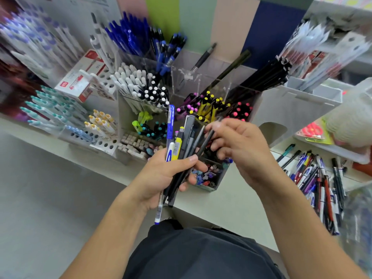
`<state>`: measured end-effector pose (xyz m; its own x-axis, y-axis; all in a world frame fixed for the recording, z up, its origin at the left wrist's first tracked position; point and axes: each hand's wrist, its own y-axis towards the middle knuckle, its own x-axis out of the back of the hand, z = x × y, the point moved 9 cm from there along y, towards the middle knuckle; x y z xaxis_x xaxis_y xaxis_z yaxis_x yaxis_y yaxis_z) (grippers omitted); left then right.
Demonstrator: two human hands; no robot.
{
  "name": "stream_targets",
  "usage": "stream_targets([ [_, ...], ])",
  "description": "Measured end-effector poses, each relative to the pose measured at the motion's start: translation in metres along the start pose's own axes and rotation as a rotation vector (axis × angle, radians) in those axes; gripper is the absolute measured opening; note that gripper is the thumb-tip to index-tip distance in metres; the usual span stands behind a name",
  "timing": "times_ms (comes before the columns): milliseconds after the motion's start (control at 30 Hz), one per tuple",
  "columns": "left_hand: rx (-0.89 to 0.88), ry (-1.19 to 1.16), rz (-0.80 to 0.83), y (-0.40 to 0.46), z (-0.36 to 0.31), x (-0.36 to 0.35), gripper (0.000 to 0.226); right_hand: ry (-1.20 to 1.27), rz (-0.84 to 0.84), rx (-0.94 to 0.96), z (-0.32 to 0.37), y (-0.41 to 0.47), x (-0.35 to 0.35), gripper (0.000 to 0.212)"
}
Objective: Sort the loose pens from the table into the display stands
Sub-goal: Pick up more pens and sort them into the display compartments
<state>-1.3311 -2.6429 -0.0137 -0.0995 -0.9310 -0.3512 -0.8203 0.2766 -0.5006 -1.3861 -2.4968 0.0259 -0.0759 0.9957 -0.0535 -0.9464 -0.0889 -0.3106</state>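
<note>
Nearest the camera, the person's dark garment [201,252] fills the lower middle, with both bare forearms reaching forward over the pale green table [231,206]. The left hand [161,176] is curled round a mixed bundle of pens [182,146] fanned upward, its thumb pressed across the shafts; among them are a blue-capped clear pen [170,125], a yellow-bodied pen [178,146] and several grey and black ones, while a clear pen with a blue tip [159,210] hangs below the fist. The right hand [239,146] meets the bundle from the right, its fingertips pinching a slim black pen [207,140] at the top of the fan. On the table well to the right lies a heap of loose pens [320,184], blue, red, black and white, lying mostly parallel. Just beyond the hands stands a small grey box of coloured caps and bits [209,176]. Behind it rise clear acrylic display stands [181,81] with compartments holding white-topped pens [141,85], yellow- and pink-tipped black pens [211,105] and, farther back, blue pens [130,35]. To the left a white perforated stand [104,141] holds teal pens [48,105]. At far right a white rack [302,95] carries black pens [269,75]; the edges there are blurred.
</note>
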Motion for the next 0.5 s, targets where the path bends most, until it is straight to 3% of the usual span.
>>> stream_targets([
  [67,0.004,0.016,-0.024,-0.002,-0.001,0.005,0.032,0.173,-0.109,0.043,0.009,-0.001,0.016,0.022],
  [133,0.006,0.034,-0.033,-0.003,-0.002,0.007,0.029,0.137,-0.132,0.072,0.016,-0.003,0.027,0.021],
  [233,0.009,0.038,0.022,-0.004,-0.003,0.003,0.026,-0.167,0.056,0.043,0.014,-0.006,0.014,0.013],
  [333,-0.008,0.078,0.106,-0.006,-0.006,-0.010,0.019,-0.134,0.176,-0.041,0.001,-0.011,-0.008,0.008],
  [400,-0.017,0.082,0.104,-0.005,-0.009,-0.013,0.022,-0.102,0.136,-0.034,0.003,-0.010,-0.010,0.007],
  [500,-0.027,0.022,0.039,-0.005,-0.014,-0.010,0.032,-0.044,-0.058,0.048,0.019,-0.006,0.019,0.013],
])
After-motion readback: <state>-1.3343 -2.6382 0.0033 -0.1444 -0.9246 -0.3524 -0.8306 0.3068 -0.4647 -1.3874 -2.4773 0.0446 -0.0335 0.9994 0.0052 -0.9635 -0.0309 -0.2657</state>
